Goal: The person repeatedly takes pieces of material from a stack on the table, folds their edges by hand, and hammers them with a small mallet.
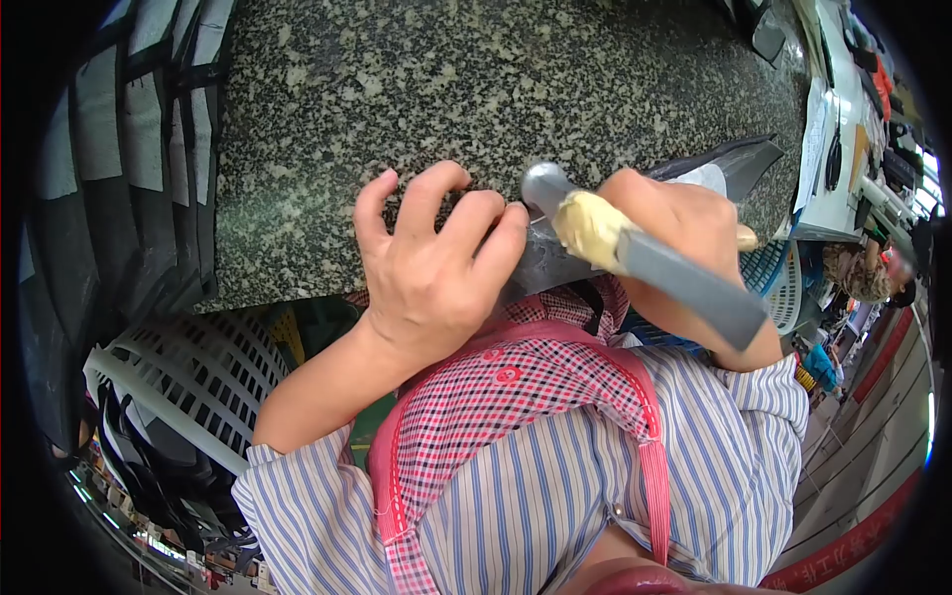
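My right hand (684,223) grips a hammer (694,288) with a rounded metal face, a yellow wrapping around its middle and a long flat grey end. The tip of its wooden handle shows beyond my fist. The hammer's round face is close to the fingertips of my left hand (426,268). That hand rests at the counter's edge, fingers curled and somewhat apart, its thumb hidden. Its index finger meets a dark, smooth sheet piece (545,263), which runs under the hammer and past my right hand. How the thumb holds the piece cannot be seen.
Speckled stone counter (397,79) in front of me. Dark pieces with pale patches (129,139) lie overlapped at the left. A white plastic basket (198,377) with dark items stands below left, a blue-and-white basket (783,288) at right. Another person (858,273) is at far right.
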`<control>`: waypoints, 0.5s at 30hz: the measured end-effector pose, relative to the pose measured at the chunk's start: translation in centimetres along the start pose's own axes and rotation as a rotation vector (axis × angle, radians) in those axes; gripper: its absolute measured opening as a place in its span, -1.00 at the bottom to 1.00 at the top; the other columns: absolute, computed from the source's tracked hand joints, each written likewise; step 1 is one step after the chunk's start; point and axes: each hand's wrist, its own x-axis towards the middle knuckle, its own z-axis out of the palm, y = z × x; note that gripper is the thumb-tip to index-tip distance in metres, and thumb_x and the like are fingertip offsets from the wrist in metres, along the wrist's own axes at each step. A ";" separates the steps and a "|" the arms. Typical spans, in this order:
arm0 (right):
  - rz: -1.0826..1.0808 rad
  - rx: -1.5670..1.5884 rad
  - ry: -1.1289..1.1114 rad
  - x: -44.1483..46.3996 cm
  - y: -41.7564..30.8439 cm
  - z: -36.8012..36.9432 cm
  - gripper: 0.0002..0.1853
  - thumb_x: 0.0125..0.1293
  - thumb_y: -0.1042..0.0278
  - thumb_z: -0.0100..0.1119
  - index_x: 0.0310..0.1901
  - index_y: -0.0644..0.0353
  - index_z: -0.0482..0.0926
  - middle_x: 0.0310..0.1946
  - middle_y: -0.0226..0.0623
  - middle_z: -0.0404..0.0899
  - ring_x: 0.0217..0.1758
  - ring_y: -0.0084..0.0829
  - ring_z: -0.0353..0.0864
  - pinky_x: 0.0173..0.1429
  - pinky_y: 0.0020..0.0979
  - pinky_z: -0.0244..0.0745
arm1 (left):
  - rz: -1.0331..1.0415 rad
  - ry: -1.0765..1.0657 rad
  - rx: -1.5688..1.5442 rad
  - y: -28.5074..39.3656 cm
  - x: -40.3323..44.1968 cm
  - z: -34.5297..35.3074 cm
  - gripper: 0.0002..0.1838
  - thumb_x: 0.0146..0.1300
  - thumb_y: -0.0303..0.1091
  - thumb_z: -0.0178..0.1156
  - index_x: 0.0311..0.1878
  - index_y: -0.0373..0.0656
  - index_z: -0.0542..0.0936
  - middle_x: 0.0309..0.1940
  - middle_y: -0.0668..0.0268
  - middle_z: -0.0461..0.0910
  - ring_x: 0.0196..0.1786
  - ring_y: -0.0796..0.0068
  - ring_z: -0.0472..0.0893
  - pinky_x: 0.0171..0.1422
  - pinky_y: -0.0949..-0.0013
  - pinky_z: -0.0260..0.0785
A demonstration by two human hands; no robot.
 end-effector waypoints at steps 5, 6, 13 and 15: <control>-0.036 0.055 0.240 -0.3 0.5 0.3 -0.73 -0.02 0.25 0.28 -0.36 0.16 0.42 -0.61 -0.29 0.43 -0.60 -0.27 0.55 -0.54 -0.29 0.38 | 0.007 0.063 0.101 1.3 -0.1 0.7 -0.92 0.00 -0.37 0.21 -0.38 -0.06 0.62 -0.37 0.46 0.49 -0.09 0.40 0.55 0.23 0.05 0.11; -0.044 0.051 0.251 -0.4 0.4 0.5 -0.73 -0.01 0.22 0.28 -0.37 0.16 0.44 -0.60 -0.29 0.44 -0.61 -0.30 0.54 -0.55 -0.31 0.38 | 0.010 0.068 0.112 1.4 -0.2 0.7 -0.92 0.00 -0.37 0.21 -0.39 -0.07 0.62 -0.37 0.45 0.49 -0.09 0.40 0.55 0.24 0.06 0.11; -0.085 0.008 0.151 -0.3 0.1 0.5 -0.74 0.07 0.21 0.23 -0.35 0.14 0.38 -0.61 -0.30 0.45 -0.60 -0.26 0.56 -0.54 -0.30 0.40 | 0.013 0.068 0.050 1.0 -0.4 0.7 -0.90 0.02 -0.35 0.21 -0.36 -0.06 0.63 -0.35 0.46 0.51 -0.11 0.40 0.54 0.18 0.09 0.17; -0.048 0.000 0.091 -0.6 -0.2 1.2 -0.76 0.08 0.24 0.23 -0.36 0.14 0.38 -0.60 -0.31 0.47 -0.58 -0.26 0.58 -0.54 -0.31 0.42 | -0.004 0.045 -0.042 0.1 -0.8 0.1 -0.78 -0.07 -0.33 0.35 -0.28 -0.05 0.65 -0.33 0.44 0.55 -0.11 0.33 0.53 0.10 0.15 0.20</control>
